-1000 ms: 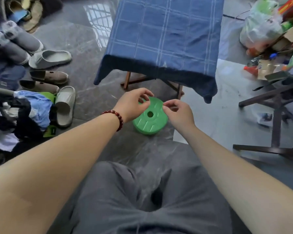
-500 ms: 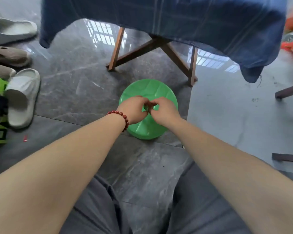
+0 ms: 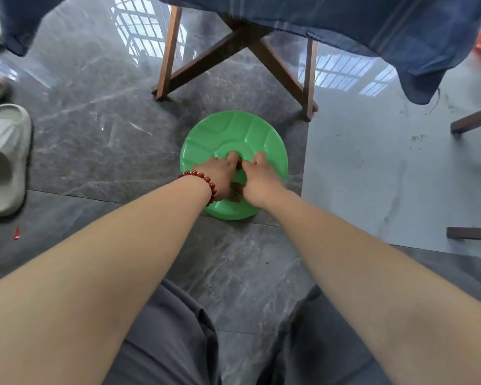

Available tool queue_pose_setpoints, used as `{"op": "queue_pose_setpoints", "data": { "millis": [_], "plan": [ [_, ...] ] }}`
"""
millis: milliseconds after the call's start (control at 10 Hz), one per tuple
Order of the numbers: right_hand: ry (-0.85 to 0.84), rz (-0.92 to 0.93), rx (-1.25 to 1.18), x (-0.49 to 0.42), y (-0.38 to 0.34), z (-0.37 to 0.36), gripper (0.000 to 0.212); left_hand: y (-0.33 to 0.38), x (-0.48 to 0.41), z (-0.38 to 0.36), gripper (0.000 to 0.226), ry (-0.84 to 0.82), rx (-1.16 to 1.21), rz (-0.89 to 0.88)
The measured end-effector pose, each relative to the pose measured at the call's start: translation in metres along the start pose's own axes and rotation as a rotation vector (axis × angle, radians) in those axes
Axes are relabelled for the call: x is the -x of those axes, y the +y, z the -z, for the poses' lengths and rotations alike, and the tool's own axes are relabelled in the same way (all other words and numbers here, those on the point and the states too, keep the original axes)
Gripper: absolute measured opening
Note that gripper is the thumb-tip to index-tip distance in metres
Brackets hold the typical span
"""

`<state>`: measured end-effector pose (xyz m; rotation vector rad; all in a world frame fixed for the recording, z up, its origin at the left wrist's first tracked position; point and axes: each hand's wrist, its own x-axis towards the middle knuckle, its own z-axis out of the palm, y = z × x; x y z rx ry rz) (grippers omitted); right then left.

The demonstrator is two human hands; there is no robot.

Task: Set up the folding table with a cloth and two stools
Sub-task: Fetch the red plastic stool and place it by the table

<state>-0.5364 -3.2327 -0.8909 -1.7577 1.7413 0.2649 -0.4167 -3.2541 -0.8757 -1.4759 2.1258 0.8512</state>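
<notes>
A round green plastic stool [image 3: 235, 134], folded flat, lies on the grey floor just in front of the folding table's crossed wooden legs [image 3: 228, 48]. A dark blue checked cloth [image 3: 400, 26] drapes over the table and hangs down at its corners. My left hand [image 3: 218, 175], with a red bead bracelet on the wrist, and my right hand [image 3: 257, 177] both rest on the stool's top, fingers hooked into its centre hole. No second stool is in view.
Pale slippers [image 3: 3, 159] lie on the floor at the left edge. Dark wooden furniture legs [image 3: 472, 122] stand at the right. A small red scrap [image 3: 16, 233] lies on the tile at lower left. My grey trousers fill the bottom of the view.
The view has dropped closer to the floor. The green stool went from tilted in my hands to lying flat on the tile, and my fingers moved from its rim to the centre hole.
</notes>
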Motion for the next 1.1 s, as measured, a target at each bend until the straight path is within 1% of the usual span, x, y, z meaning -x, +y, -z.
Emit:
{"op": "queue_pose_setpoints", "data": {
  "millis": [300, 400, 500, 600, 700, 900, 1000, 1100],
  "plan": [
    [-0.019, 0.000, -0.021, -0.001, 0.008, 0.003, 0.044, 0.007, 0.002, -0.001, 0.073, 0.002, -0.010, -0.032],
    [-0.015, -0.003, -0.033, 0.001, 0.009, 0.003, 0.041, 0.008, 0.004, -0.006, 0.073, 0.017, 0.006, -0.052],
    [-0.009, -0.015, -0.012, 0.008, 0.011, 0.000, 0.034, 0.010, 0.009, -0.013, 0.074, 0.019, 0.049, -0.058],
    [-0.014, -0.016, -0.006, 0.016, 0.012, -0.005, 0.033, 0.010, 0.015, -0.023, 0.074, 0.041, 0.053, -0.060],
    [-0.030, -0.012, -0.017, 0.021, 0.009, -0.008, 0.036, 0.008, 0.020, -0.029, 0.074, 0.026, 0.060, -0.049],
    [-0.025, -0.005, -0.030, 0.021, 0.002, -0.006, 0.037, 0.004, 0.024, -0.026, 0.076, 0.038, 0.039, -0.025],
    [-0.020, -0.015, -0.085, 0.025, 0.000, 0.000, 0.043, 0.002, 0.026, -0.023, 0.073, 0.067, 0.067, -0.041],
    [0.044, 0.004, -0.160, 0.030, -0.001, 0.009, 0.045, 0.002, 0.027, -0.013, 0.063, 0.161, 0.197, -0.064]
  ]
}}
